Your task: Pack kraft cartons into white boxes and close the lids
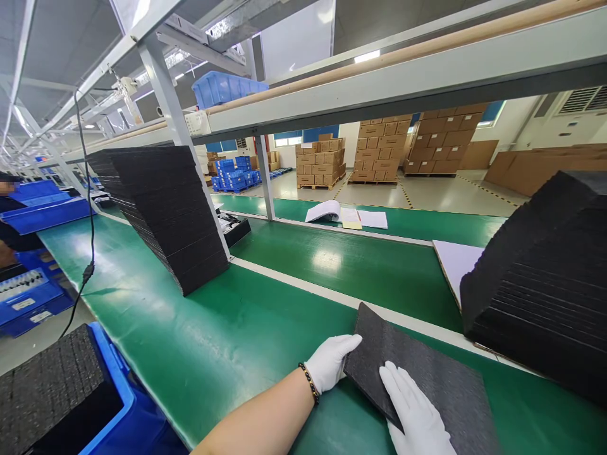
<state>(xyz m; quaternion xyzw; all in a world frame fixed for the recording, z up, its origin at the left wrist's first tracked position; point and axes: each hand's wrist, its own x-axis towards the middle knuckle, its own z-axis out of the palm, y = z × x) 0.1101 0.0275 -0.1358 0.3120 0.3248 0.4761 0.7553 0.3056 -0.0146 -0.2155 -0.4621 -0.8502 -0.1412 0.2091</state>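
Observation:
A flat black foam sheet (427, 373) is tilted over the green table, in both my hands. My left hand (329, 363), white-gloved with a beaded bracelet at the wrist, pinches its left edge, thumb on top. My right hand (417, 414), also gloved, lies over the upper face with long fingers, and its thumb is at the near edge. The sheet's lower right part runs out of view. To the right rises a tall stack of black foam sheets (540, 278). Another leaning stack of black sheets (161, 208) stands at the left, against the metal post.
A blue bin (126, 404) with black foam sheets sits beside the table at lower left. A black cable (90, 240) hangs near the left edge. Papers (351, 216) lie across the green worktop (265, 335). An overhead shelf beam (379, 95) crosses above. A person is partly visible far left.

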